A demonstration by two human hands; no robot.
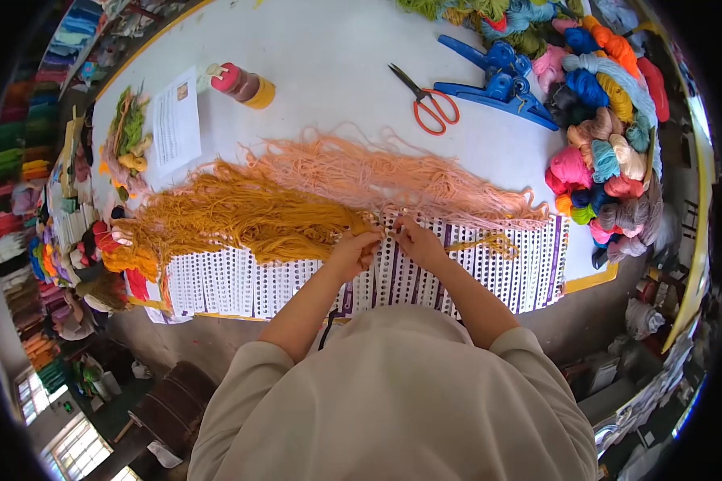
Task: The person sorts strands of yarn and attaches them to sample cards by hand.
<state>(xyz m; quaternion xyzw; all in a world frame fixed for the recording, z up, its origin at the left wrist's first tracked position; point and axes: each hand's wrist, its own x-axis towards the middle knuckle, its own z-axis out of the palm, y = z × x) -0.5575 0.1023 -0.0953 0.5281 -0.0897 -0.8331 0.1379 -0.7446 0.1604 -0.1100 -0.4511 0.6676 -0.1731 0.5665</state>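
My left hand (359,250) is closed at the right end of a thick bundle of mustard yarn (257,212), its fingers pinched on the strands. Just beside it, my right hand (417,243) has its fingers pressed together over the upper ends of the white cards; what they pinch is too small to make out. Rows of holes run down these punched cards (385,276), which lie side by side under both hands. Behind the hands spreads a long layer of peach-pink yarn (425,180). A short mustard yarn length (497,244) lies across the cards, right of my right wrist.
Orange-handled scissors (433,111) and a blue clamp-like tool (501,80) lie on the white table (329,72). A red-topped bottle (243,86) and a printed sheet (176,120) are at the back left. Colourful yarn skeins (610,152) are heaped along the right edge.
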